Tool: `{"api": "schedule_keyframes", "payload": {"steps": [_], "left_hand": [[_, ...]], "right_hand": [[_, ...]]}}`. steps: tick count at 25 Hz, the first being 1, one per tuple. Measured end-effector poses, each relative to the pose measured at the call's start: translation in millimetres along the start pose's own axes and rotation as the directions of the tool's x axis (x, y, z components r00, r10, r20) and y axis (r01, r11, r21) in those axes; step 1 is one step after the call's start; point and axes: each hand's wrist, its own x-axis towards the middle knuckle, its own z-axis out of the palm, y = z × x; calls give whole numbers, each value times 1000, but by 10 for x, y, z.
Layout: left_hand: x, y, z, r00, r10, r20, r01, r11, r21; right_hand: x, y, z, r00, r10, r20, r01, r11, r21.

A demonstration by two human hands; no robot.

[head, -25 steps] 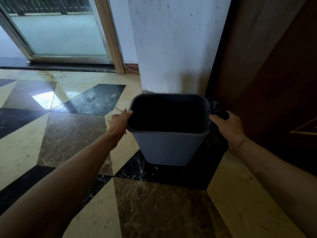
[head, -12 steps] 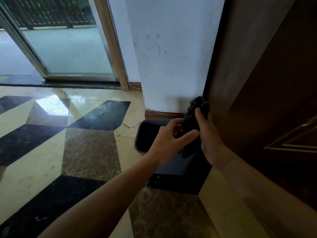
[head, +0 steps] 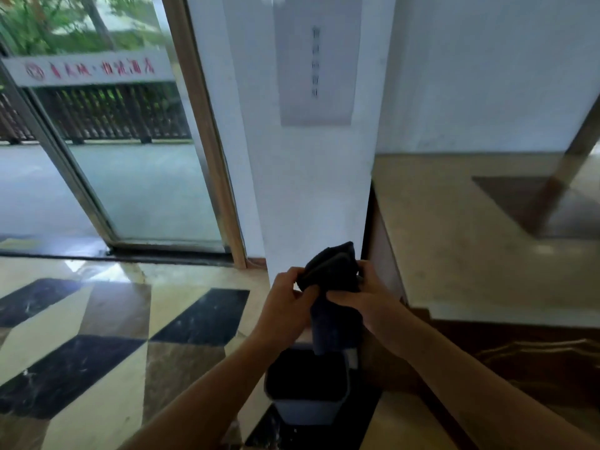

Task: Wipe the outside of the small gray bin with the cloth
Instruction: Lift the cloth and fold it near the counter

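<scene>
The small gray bin [head: 306, 409] stands upright on the marble floor, low in the view, beside a white pillar. Its dark inside looks empty. Well above it, both hands hold a dark cloth [head: 334, 284]. My left hand [head: 287, 298] pinches the cloth's left edge. My right hand [head: 367, 298] grips its right side, and a loose end of the cloth hangs down toward the bin's rim. Neither hand touches the bin.
A white pillar [head: 308, 177] with a paper notice rises right behind the bin. A dark wooden counter with a light stone top [head: 470, 241] stands to the right. Glass doors [head: 130, 177] are at the left, above a patterned marble floor [head: 113, 345].
Both hands let go of the bin and came up with the cloth. The view rose, so the bin now sits lower and looks smaller. The left hand joined the right on the cloth.
</scene>
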Motion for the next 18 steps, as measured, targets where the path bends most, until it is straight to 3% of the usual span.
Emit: {"api": "schedule_keyframes", "payload": {"steps": [3,8,14,18], "left_hand": [[169,929,-382,998,68,-4,-68,998,15],[238,1930,-789,988,155,9,-154,987,-51],[262,2398,-1047,959,250,135,-244,968,-63],[350,2678,-1076,888,342,308,-329,940,-95]], "right_hand": [[-219,-1129,82,996,-86,18,87,993,-84],[-602,-2244,234,986,-164,18,164,964,-212],[-922,-2789,199,997,-68,-42,53,952,-302],[-1003,-3033,231,975,-220,-43,171,853,-493]]}}
